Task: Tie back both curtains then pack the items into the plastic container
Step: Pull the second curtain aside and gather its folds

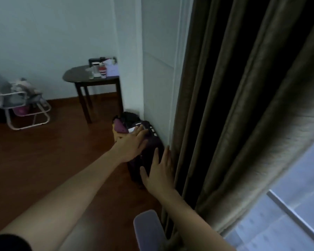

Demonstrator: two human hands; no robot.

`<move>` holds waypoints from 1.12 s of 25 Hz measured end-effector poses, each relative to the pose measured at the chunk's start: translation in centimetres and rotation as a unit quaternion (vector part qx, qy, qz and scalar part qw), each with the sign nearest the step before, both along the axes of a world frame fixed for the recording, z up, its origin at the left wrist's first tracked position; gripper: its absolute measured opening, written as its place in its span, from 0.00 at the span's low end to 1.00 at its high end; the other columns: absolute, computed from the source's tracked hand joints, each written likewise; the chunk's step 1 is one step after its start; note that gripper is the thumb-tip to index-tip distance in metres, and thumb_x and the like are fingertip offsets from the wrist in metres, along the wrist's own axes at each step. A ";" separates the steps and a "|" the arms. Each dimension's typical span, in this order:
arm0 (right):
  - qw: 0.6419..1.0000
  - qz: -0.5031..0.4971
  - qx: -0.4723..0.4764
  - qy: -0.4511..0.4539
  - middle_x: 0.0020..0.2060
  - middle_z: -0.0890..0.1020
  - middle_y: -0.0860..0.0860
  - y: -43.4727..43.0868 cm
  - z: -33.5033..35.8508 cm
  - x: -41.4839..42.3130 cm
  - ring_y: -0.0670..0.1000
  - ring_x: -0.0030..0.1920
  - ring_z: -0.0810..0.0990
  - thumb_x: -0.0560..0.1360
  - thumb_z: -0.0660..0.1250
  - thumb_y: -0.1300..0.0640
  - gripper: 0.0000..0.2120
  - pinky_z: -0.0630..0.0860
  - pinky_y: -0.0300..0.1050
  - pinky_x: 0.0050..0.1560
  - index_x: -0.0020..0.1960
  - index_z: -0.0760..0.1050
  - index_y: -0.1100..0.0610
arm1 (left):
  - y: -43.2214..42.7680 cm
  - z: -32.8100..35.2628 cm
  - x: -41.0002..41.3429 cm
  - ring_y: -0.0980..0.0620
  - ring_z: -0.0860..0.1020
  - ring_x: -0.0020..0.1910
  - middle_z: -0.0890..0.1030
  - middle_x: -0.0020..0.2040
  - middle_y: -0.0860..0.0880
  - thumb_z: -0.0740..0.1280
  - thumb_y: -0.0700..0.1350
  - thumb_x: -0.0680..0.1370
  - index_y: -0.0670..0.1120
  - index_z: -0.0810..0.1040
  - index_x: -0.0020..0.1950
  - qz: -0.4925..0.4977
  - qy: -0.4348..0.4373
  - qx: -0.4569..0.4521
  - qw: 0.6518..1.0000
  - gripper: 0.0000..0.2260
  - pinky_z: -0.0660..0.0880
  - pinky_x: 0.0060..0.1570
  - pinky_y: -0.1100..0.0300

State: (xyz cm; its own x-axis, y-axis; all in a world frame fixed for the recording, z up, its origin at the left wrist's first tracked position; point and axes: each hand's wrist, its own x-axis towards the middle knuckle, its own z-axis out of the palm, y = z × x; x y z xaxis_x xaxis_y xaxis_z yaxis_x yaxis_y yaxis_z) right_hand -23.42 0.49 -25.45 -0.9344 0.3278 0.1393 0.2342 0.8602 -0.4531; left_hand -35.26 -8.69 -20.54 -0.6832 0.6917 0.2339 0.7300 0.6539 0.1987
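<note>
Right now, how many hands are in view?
2. The left hand is over the suitcase; the right hand is nearer, beside the curtain. No others seem hidden.

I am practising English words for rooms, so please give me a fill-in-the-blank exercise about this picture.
1. The left hand and the right hand are both ___ and hold nothing.
2. The dark suitcase stands on the wooden ___ beside the wall.
3. The curtain hangs to the ___ of the right hand.
Missing words: open; floor; right.
</note>
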 end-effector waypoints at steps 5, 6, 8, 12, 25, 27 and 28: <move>0.975 -0.213 0.004 0.063 0.76 0.38 0.58 0.2 -2.3 -6.8 0.60 0.75 0.45 0.71 0.62 0.41 0.38 0.61 0.60 0.71 0.76 0.53 0.53 | 6.5 -0.8 -8.4 0.43 0.73 0.65 0.57 0.76 0.42 0.62 0.48 0.79 0.48 0.67 0.69 -0.209 -0.045 0.128 0.969 0.18 0.68 0.60 0.59; 0.962 -0.264 0.012 0.063 0.76 0.45 0.60 0.3 -2.2 -7.8 0.61 0.75 0.49 0.69 0.64 0.41 0.39 0.64 0.62 0.69 0.75 0.57 0.53 | 7.9 -0.8 -9.4 0.46 0.71 0.67 0.56 0.76 0.43 0.63 0.49 0.79 0.49 0.68 0.67 -0.253 -0.061 0.160 0.952 0.17 0.66 0.59 0.61; 0.941 -0.331 0.035 0.064 0.76 0.47 0.61 0.6 -1.9 -9.1 0.62 0.75 0.50 0.69 0.63 0.41 0.39 0.64 0.63 0.68 0.76 0.55 0.52 | 10.1 -0.5 -10.4 0.56 0.64 0.69 0.56 0.76 0.42 0.64 0.49 0.78 0.52 0.67 0.64 -0.327 -0.081 0.220 0.916 0.15 0.65 0.59 0.63; 0.897 -0.432 0.038 0.083 0.76 0.42 0.60 0.9 -0.8 -10.3 0.63 0.76 0.48 0.70 0.61 0.46 0.36 0.62 0.63 0.70 0.75 0.56 0.54 | 13.5 0.4 -11.0 0.49 0.76 0.56 0.65 0.72 0.37 0.59 0.55 0.79 0.50 0.66 0.62 -0.408 -0.080 0.275 0.867 0.14 0.66 0.53 0.73; 0.883 -0.466 -0.010 0.065 0.75 0.51 0.58 1.5 2.7 -10.0 0.59 0.73 0.55 0.76 0.62 0.50 0.37 0.55 0.48 0.74 0.77 0.47 0.60 | 13.4 0.4 -12.9 0.48 0.80 0.37 0.80 0.45 0.43 0.62 0.29 0.73 0.46 0.78 0.63 -0.505 -0.183 0.229 0.812 0.21 0.68 0.42 0.77; 0.896 -0.440 -0.039 0.038 0.75 0.52 0.56 1.0 1.6 -9.7 0.58 0.73 0.57 0.76 0.62 0.50 0.37 0.59 0.47 0.73 0.77 0.46 0.59 | 13.5 0.9 -14.2 0.47 0.80 0.40 0.81 0.47 0.42 0.62 0.30 0.74 0.45 0.73 0.67 -0.468 -0.182 0.234 0.833 0.23 0.69 0.45 0.72; 0.900 -0.432 -0.042 0.035 0.75 0.51 0.54 0.7 1.0 -9.6 0.57 0.73 0.58 0.76 0.62 0.51 0.37 0.59 0.45 0.73 0.77 0.46 0.58 | 13.3 1.1 -14.6 0.49 0.79 0.40 0.80 0.49 0.43 0.61 0.31 0.75 0.46 0.70 0.69 -0.464 -0.184 0.217 0.839 0.24 0.70 0.45 0.71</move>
